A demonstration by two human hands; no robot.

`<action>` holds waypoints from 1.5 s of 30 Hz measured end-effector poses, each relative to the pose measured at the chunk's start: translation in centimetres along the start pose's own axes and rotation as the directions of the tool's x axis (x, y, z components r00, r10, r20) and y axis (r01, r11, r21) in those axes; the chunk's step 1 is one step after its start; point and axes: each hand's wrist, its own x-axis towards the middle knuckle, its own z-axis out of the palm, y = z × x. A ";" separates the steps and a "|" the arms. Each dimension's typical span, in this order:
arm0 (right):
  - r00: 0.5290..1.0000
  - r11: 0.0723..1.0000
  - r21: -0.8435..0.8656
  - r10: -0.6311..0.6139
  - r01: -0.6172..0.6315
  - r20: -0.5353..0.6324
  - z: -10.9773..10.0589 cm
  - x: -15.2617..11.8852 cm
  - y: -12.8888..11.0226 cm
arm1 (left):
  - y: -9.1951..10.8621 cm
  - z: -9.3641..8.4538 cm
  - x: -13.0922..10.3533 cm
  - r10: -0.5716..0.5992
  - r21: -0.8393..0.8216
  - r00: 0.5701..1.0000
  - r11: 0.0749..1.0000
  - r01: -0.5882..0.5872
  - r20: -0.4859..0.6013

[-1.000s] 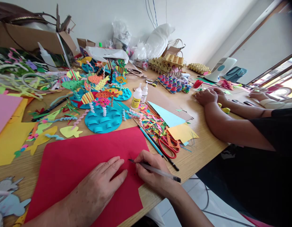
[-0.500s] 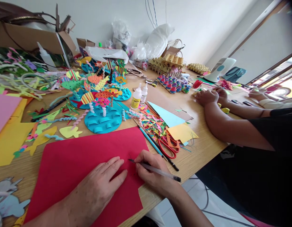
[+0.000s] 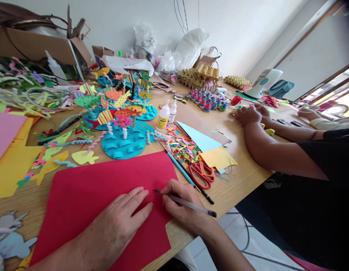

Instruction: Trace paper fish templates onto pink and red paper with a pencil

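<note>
A large red sheet of paper (image 3: 101,188) lies on the wooden table in front of me, with a notch cut from its lower right corner. My left hand (image 3: 118,216) rests flat on it, fingers stretched out. In my right hand (image 3: 181,203) a pen (image 3: 191,205) with a translucent barrel and black end is pinched, its tip touching the red paper. Faint dark marks show around the tip. Just right of the sheet lie a blue pencil (image 3: 181,169), a black pencil (image 3: 206,196) and red-handled scissors (image 3: 201,177).
Paper fish on round blue bases (image 3: 123,145) stand behind the sheet, beside two glue bottles (image 3: 163,117). Paper scraps (image 3: 185,148) lie near the scissors. Painted egg cartons (image 3: 206,101) stand farther back. At right, a co-worker's hands (image 3: 249,114) rest on the table.
My hands stay almost in the same place, the pen tip still on the red paper. A little more of the dark marking shows near the tip.
</note>
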 end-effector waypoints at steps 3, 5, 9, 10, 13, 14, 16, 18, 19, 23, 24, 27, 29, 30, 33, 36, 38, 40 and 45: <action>1.000 1.000 0.001 -0.005 0.005 0.014 0.0 0.0 0.0 | 0.0 0.0 0.0 -0.002 -0.004 1.000 1.000 0.002 0.006; 1.000 1.000 0.006 -0.008 0.008 0.011 0.0 0.0 0.1 | 0.0 0.0 0.0 -0.003 -0.003 1.000 1.000 0.003 0.005; 1.000 1.000 0.013 -0.008 0.008 -0.003 0.1 0.0 0.0 | 0.0 0.1 0.0 -0.002 0.001 1.000 1.000 0.002 -0.017; 1.000 1.000 0.018 -0.012 0.012 0.002 0.1 0.0 0.0 | 0.0 0.1 0.0 -0.002 0.002 1.000 1.000 0.002 -0.019; 1.000 0.998 0.054 -0.005 0.006 -0.017 0.0 -0.1 0.1 | 0.0 0.2 -0.1 0.001 0.008 1.000 1.000 -0.001 -0.001; 0.999 0.997 0.072 0.010 -0.007 -0.041 0.0 -0.2 0.2 | 0.0 0.2 -0.1 0.001 0.008 1.000 1.000 -0.001 0.009; 0.993 0.992 0.118 0.056 -0.043 -0.105 -0.1 -0.3 0.5 | 0.0 0.2 -0.1 -0.002 0.000 0.999 1.000 0.002 0.033; 0.981 0.983 0.169 0.101 -0.073 -0.167 -0.2 -0.4 0.7 | 0.0 0.0 0.0 -0.006 -0.021 0.999 1.000 0.007 0.054; 0.975 0.979 0.189 0.114 -0.078 -0.189 -0.3 -0.5 0.7 | 0.0 -0.2 0.1 -0.007 -0.037 0.998 0.999 0.009 0.060; 0.966 0.978 0.200 0.103 -0.055 -0.238 -1.1 -1.1 0.5 | -0.7 -1.2 0.6 -0.054 -0.096 0.996 0.993 0.061 0.069; 0.965 0.981 0.189 0.093 -0.047 -0.244 -1.4 -1.3 0.4 | -1.2 -1.5 0.7 -0.081 -0.094 0.994 0.992 0.087 0.074; 0.968 0.988 0.142 0.087 -0.054 -0.234 -1.9 -2.1 0.5 | -3.3 -2.0 0.7 -0.168 -0.028 0.979 0.985 0.172 0.113; 0.968 0.992 0.102 0.090 -0.068 -0.232 -1.9 -2.3 0.7 | -5.0 -2.0 0.5 -0.216 0.020 0.961 0.976 0.216 0.171; 0.967 0.994 0.083 0.089 -0.071 -0.239 -1.8 -2.4 0.8 | -5.8 -1.9 0.4 -0.244 0.044 0.949 0.970 0.240 0.200; 0.967 0.997 0.039 0.067 -0.060 -0.246 -1.3 -2.3 1.3 | -7.5 -1.5 0.0 -0.312 0.089 0.914 0.950 0.299 0.258; 0.969 0.999 0.002 0.047 -0.048 -0.241 -0.9 -2.3 1.4 | -8.2 -1.2 -0.1 -0.337 0.077 0.896 0.941 0.329 0.289; 0.968 0.998 0.001 0.054 -0.055 -0.245 -0.8 -2.4 1.3 | -8.3 -1.2 -0.1 -0.348 0.044 0.890 0.935 0.351 0.294; 0.968 0.998 0.015 0.060 -0.059 -0.243 -0.8 -2.7 1.1 | -8.4 -1.3 0.1 -0.360 0.009 0.884 0.927 0.375 0.296; 0.972 0.999 0.008 0.035 -0.034 -0.231 -0.7 -3.5 0.2 | -8.4 -1.8 0.2 -0.355 -0.010 0.882 0.926 0.376 0.310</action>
